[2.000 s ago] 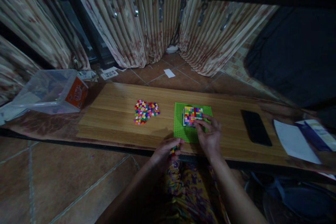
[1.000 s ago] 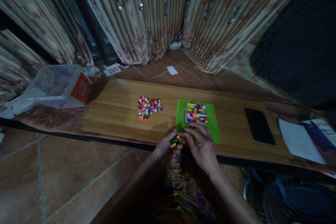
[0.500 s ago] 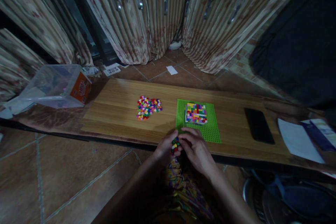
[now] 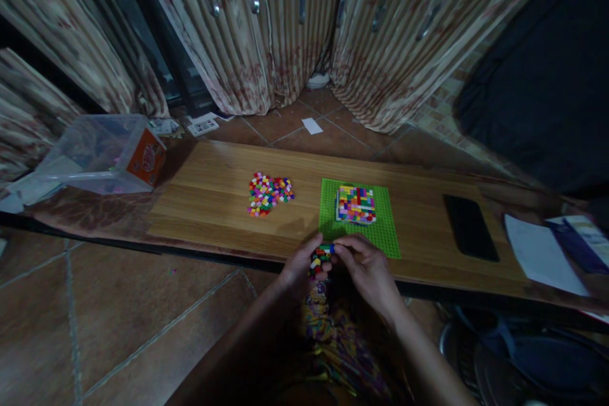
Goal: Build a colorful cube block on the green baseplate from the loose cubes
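Observation:
My left hand [image 4: 303, 261] is curled around a small cluster of coloured toy bricks [image 4: 316, 261] at the table's front edge. My right hand [image 4: 364, 261] pinches a blue brick [image 4: 332, 248] between thumb and forefinger, at the end of a short row of bricks held by the left fingers. Whether the blue brick is joined to that row I cannot tell. Just beyond my hands lies a green baseplate [image 4: 390, 228], with a multicoloured block of bricks [image 4: 356, 204] built up on it. A pile of loose bricks [image 4: 270, 193] lies to the left on the wooden board.
A clear plastic box [image 4: 95, 158] with an orange label stands at the far left. On the right are a black phone [image 4: 471, 227] and white paper [image 4: 542, 252]. Striped curtains [image 4: 295, 44] hang behind the table [image 4: 214, 203], above a tiled floor [image 4: 124, 323].
My right hand has shifted a little to the right and its fingers now pinch a blue brick. The row of bricks at my left fingertips shows more clearly. The pile and baseplate have not moved.

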Available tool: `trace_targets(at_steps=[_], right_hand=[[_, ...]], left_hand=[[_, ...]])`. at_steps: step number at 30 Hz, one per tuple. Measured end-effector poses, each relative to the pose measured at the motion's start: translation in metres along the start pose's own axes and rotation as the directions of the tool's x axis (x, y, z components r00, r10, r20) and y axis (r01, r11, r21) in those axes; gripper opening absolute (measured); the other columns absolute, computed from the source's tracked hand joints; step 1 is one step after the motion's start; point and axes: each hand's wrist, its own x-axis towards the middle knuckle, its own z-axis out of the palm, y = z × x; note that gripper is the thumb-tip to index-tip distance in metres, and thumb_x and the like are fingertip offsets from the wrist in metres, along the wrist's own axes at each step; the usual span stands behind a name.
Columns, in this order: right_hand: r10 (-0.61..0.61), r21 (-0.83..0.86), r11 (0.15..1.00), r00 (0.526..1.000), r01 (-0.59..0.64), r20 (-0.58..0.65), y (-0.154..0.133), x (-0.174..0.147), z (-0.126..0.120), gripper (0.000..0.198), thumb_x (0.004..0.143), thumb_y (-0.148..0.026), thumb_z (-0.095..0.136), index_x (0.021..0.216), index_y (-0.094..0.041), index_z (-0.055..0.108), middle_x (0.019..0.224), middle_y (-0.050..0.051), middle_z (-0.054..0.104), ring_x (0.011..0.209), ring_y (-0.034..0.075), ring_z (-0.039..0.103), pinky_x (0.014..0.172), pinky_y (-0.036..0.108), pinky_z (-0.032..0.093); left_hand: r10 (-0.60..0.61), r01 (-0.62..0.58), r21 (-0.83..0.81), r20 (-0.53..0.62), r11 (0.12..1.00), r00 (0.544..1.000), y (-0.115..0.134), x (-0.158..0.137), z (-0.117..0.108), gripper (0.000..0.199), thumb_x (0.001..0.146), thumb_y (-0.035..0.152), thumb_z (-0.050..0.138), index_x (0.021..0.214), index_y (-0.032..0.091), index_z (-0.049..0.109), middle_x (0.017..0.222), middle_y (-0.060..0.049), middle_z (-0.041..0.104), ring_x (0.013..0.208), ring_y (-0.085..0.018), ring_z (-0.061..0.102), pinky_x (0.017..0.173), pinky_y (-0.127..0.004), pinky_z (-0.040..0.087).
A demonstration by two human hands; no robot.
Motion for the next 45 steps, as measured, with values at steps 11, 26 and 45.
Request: trace_targets(at_steps=[11,26,45], right_hand=[[0.271,0.311,0.914,0.963,-0.26,0.008,0.009,0.002,0.005,0.025,0.076,-0.042,0.066,0.083,-0.018,0.07,0.077,0.004,0.072,0.064,0.017,0.064,0.06,0.028,0.049],[0.368,0.557,0.745,0.922,-0.368,0.118,0.008,0.003,0.008,0.023,0.064,-0.039,0.078,0.076,-0.02,0.073,0.064,0.001,0.069,0.058,0.014,0.06,0.059,0.027,0.048],[0.131,0.094,0.99,0.955,-0.109,-0.266,0.033,0.013,-0.034,0.028,0.076,-0.043,0.065,0.09,-0.019,0.068,0.086,0.006,0.071,0.078,0.021,0.065,0.072,0.034,0.05]], left_hand=[[0.096,-0.088,0.13,-0.059,0.988,0.994,-0.004,0.002,0.002,0.038,0.071,0.047,0.07,0.08,0.012,0.059,0.063,0.0,0.056,0.043,-0.003,0.042,0.036,-0.016,0.019],[0.226,-0.224,0.183,0.012,0.957,0.974,-0.007,0.005,0.002,0.038,0.061,0.043,0.077,0.07,0.012,0.057,0.056,0.004,0.046,0.043,-0.002,0.036,0.037,-0.016,0.019],[0.052,-0.052,0.002,0.014,0.999,0.999,0.012,0.001,-0.002,0.027,0.069,0.025,0.074,0.082,0.012,0.055,0.069,0.0,0.053,0.045,0.0,0.039,0.035,-0.009,0.021]])
